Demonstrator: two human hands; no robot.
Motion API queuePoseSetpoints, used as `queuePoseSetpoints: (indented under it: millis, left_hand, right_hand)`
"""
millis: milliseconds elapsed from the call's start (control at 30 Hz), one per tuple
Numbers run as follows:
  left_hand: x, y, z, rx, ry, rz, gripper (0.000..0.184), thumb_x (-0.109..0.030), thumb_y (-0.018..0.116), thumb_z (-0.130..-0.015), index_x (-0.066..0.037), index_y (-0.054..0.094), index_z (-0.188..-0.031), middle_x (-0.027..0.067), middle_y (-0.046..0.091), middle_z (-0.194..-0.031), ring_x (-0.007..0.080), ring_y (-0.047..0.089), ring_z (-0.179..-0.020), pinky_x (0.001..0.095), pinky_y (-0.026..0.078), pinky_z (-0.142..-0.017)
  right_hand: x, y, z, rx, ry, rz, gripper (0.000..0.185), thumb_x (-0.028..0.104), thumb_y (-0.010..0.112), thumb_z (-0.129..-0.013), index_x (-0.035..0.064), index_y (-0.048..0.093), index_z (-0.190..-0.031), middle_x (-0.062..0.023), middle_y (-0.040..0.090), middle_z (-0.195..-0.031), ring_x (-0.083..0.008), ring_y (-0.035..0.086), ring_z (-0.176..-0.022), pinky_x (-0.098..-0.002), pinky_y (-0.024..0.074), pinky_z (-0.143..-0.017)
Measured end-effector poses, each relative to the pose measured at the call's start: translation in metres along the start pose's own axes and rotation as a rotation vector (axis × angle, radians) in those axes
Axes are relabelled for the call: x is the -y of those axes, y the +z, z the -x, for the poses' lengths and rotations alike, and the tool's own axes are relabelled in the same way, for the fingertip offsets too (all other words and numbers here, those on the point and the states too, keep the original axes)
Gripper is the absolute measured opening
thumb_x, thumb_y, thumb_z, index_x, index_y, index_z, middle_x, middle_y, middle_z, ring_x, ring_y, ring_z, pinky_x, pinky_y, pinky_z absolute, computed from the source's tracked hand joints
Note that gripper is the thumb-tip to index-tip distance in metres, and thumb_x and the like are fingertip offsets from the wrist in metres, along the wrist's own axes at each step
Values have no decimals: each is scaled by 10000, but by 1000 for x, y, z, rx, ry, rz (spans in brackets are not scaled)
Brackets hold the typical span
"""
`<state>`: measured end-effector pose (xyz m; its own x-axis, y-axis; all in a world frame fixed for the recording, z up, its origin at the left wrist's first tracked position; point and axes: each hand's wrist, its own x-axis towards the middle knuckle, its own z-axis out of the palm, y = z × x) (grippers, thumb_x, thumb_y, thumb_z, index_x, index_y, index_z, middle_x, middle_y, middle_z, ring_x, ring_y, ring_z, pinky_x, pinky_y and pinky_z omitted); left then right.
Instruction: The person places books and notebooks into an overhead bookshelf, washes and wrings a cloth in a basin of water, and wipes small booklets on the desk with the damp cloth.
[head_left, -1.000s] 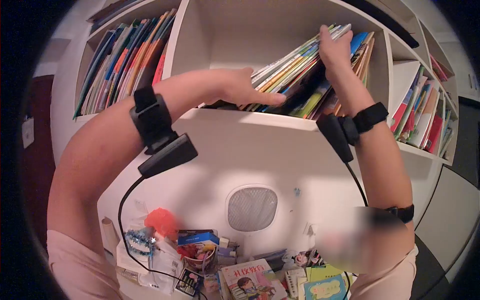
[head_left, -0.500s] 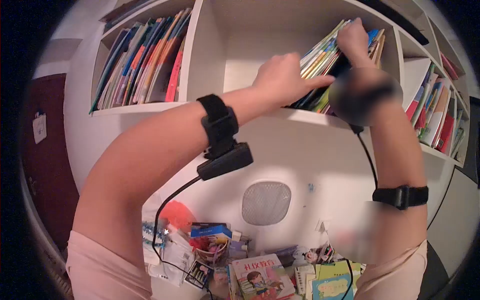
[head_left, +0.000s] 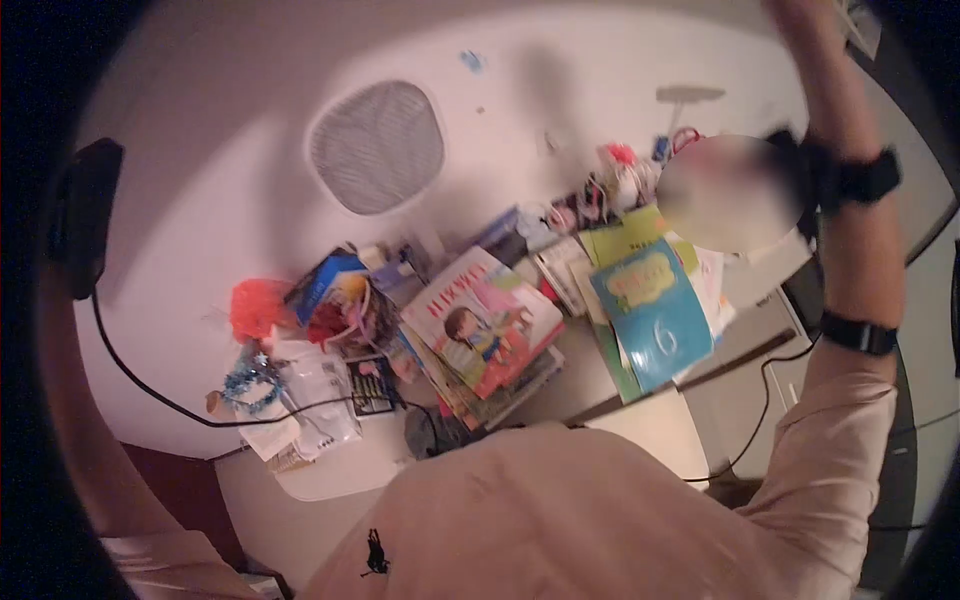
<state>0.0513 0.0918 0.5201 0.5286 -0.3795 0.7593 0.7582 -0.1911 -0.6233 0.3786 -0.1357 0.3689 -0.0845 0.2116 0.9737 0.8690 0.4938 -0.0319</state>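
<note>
Neither of my hands shows; both arms reach up past the edges of the view. My left forearm [head_left: 75,380] rises along the dark left edge with a black strapped-on device [head_left: 95,215] near it. My right forearm [head_left: 865,250] goes up to the top right, where the wrist leaves the frame. Below, on the desk, a stack of books is topped by a picture book with a cartoon child [head_left: 490,325]. To its right lies a teal booklet [head_left: 650,320] marked with a 6, over green and pale papers.
Around the books are a basket of small things [head_left: 350,315], an orange-red fluffy item [head_left: 262,310] and clear plastic packets [head_left: 322,395]. A grey mesh oval [head_left: 377,147] is on the wall. A black cable [head_left: 200,418] crosses the desk.
The view has tilted down from the bookshelf to the desk and my torso. Both hands, which were at the leaning books on the shelf, have left the picture.
</note>
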Motion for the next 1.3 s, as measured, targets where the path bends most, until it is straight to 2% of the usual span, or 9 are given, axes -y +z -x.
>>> queuePoseSetpoints:
  millis: [67,133,300,400,600,867,933,1033,1300]
  left_hand:
    - [-41,-58,9,80,-457,528,503,-327,483,-902,-38,372,-1298,135,538,-1159,237,582,-940,341,464,-809]
    - [-63,-94,28,56,-469,768,529,-359,481,-890,-29,382,-1291,147,536,-1168,250,577,-960,352,454,-829]
    - [-123,-159,100,206,-480,1416,604,-441,476,-861,-5,408,-1274,178,530,-1188,282,564,-1010,378,427,-881]
    - [-165,-167,151,459,-671,1673,654,-489,473,-844,10,423,-1264,196,526,-1200,301,556,-1040,394,412,-911]
    - [-248,-175,241,1254,-1452,1866,383,-146,577,-823,-4,487,-1168,102,573,-1063,140,565,-919,272,447,-849]
    - [-397,-167,292,1771,-1231,2270,392,-258,566,-863,10,500,-1140,106,599,-996,146,583,-852,289,475,-776]
    - [-438,-168,304,1638,-855,2414,411,-298,572,-858,-13,506,-1146,92,585,-987,155,581,-849,304,474,-770]
    - [-500,-173,316,1964,-1295,2438,400,-320,584,-849,-39,523,-1127,70,572,-968,172,575,-829,314,479,-744]
    - [-594,-195,327,2233,-1244,2213,298,-285,566,-856,-37,560,-1022,36,567,-862,156,549,-758,311,474,-678]
  right_hand:
    - [-42,-8,84,300,165,48,219,184,487,-893,-8,592,-878,-99,640,-847,-190,611,-778,-303,476,-718]
    - [-54,10,183,377,723,-72,216,207,525,-899,22,603,-981,-21,616,-814,-85,564,-742,-241,446,-688]
    - [-85,18,410,719,1136,544,756,401,733,-676,8,437,-1250,-206,548,-1147,-333,541,-1045,-376,429,-903]
    - [-72,11,475,743,975,772,800,431,759,-622,27,440,-1234,-199,505,-1188,-335,515,-1074,-392,430,-897]
    - [-56,-4,451,825,1458,899,827,438,801,-560,32,446,-1187,-160,520,-1096,-331,526,-1025,-467,455,-817]
    - [-37,-26,488,700,1366,879,802,464,805,-538,14,480,-1117,-185,537,-1047,-344,542,-985,-429,474,-790]
    - [-27,-30,499,655,1302,862,796,466,806,-536,16,485,-1108,-184,541,-1038,-348,548,-970,-424,476,-786]
    - [-16,-45,506,705,1487,892,773,481,789,-559,17,490,-1101,-175,552,-1032,-347,555,-961,-423,475,-786]
    - [32,-86,524,544,1591,711,514,394,702,-719,-23,574,-991,-187,638,-918,-330,616,-815,-389,479,-729]
